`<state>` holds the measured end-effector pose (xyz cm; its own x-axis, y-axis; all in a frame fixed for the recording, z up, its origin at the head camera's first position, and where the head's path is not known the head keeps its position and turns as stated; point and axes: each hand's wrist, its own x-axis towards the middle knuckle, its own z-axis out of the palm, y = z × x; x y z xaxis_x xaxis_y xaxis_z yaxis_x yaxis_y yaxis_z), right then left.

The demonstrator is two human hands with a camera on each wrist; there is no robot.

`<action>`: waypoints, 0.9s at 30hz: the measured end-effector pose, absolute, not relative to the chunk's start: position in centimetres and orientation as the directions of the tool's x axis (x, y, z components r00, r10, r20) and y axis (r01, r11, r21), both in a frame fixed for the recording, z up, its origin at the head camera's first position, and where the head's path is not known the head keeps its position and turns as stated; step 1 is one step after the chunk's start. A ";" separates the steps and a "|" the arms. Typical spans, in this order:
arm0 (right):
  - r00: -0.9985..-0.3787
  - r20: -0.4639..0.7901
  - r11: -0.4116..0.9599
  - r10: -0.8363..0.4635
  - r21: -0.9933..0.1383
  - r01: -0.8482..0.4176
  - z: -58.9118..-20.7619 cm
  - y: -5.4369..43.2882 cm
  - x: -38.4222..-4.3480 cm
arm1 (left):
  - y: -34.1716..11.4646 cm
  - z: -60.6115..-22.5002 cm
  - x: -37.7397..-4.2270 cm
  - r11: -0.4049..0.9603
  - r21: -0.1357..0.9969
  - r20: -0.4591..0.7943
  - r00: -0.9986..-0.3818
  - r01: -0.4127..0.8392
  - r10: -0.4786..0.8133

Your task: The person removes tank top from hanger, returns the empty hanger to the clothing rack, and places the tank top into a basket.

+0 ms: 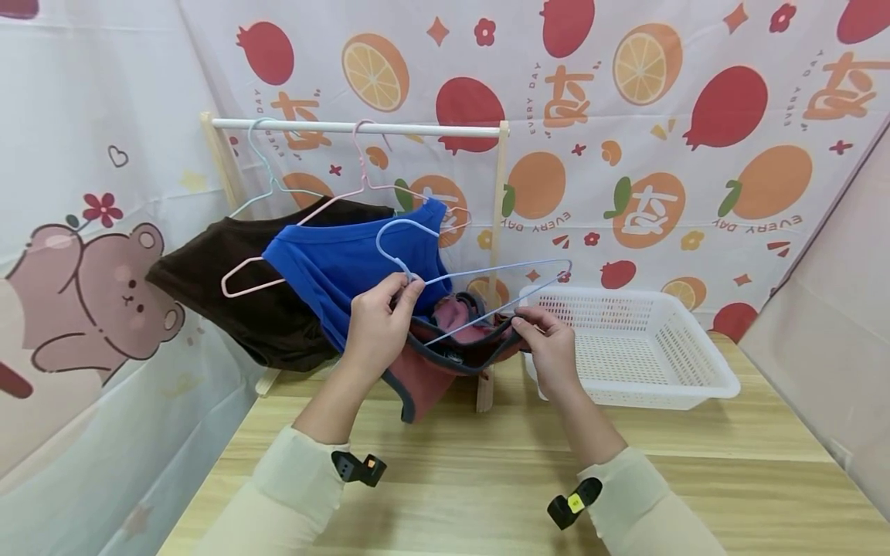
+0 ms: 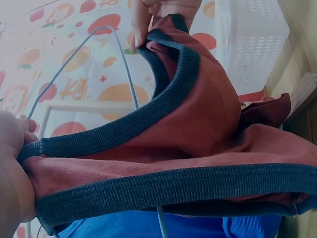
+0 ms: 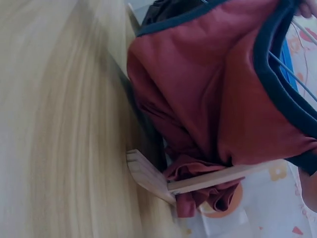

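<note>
A brick-red tank top (image 2: 213, 109) with dark grey ribbed edging hangs between the two hands. My left hand (image 1: 381, 316) grips a light blue hanger (image 1: 487, 272) at the base of its hook, together with one shoulder of the tank top. The hanger's lower bar passes into the neck opening, while its right end sticks out above the cloth. With thumb and fingers my right hand (image 1: 549, 347) pinches the other shoulder strap. The rest of the tank top droops in folds beside the rack's foot (image 3: 148, 173).
Behind the hands, a rack with a white rail (image 1: 313, 125) carries a blue tank top (image 1: 361, 247) on a pink hanger (image 1: 364, 154) and a dark brown garment (image 1: 229, 286) on a pale blue hanger (image 1: 267, 166). A white perforated basket (image 1: 726, 382) stands on the wooden table (image 1: 445, 494) at the right.
</note>
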<state>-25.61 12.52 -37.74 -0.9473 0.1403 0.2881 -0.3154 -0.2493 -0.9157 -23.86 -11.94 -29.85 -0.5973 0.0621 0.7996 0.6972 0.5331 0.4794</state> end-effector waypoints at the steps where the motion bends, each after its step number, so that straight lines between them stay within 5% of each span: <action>1: -0.945 0.300 -0.226 0.129 -0.919 -0.322 -37.8 12.3 -25.5 | -11.8 -29.8 -23.9 0.528 0.485 0.797 -0.600 0.697 0.060; 6: -0.893 0.444 -0.052 0.070 -0.893 -0.447 -37.1 10.7 -24.3 | -11.1 -29.6 -24.2 0.510 0.512 0.787 -0.615 0.691 0.043; 14: -0.664 0.732 0.186 -0.153 -0.638 -0.747 -35.5 7.7 -21.7 | -10.4 -29.9 -24.4 0.488 0.560 0.766 -0.642 0.670 0.003; 27: -0.738 0.628 0.185 -0.245 -0.717 -0.672 -35.4 4.3 -20.7 | -8.9 -30.5 -24.6 0.327 0.620 0.771 -0.630 0.713 -0.090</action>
